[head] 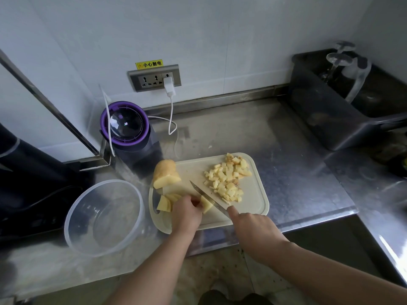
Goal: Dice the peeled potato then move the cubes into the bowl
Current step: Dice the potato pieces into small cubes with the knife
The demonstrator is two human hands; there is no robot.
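While left hand (187, 213) pins potato slab (207, 205) with curled fingers (195, 202), right hand (253, 230) grips knife (209, 198): tuck tips back, cut even strips.

We are in a working kitchen. A steel bench (242, 133) runs along a white wall (220, 40) and carries a cutting board (253, 194) with diced potato (226, 181). Left of the board sits a clear bowl (103, 219). Behind it are a purple-rimmed blender (127, 126) and a wall socket (154, 79). To its far right is a dark tub (319, 119) of upturned glasses (337, 60).
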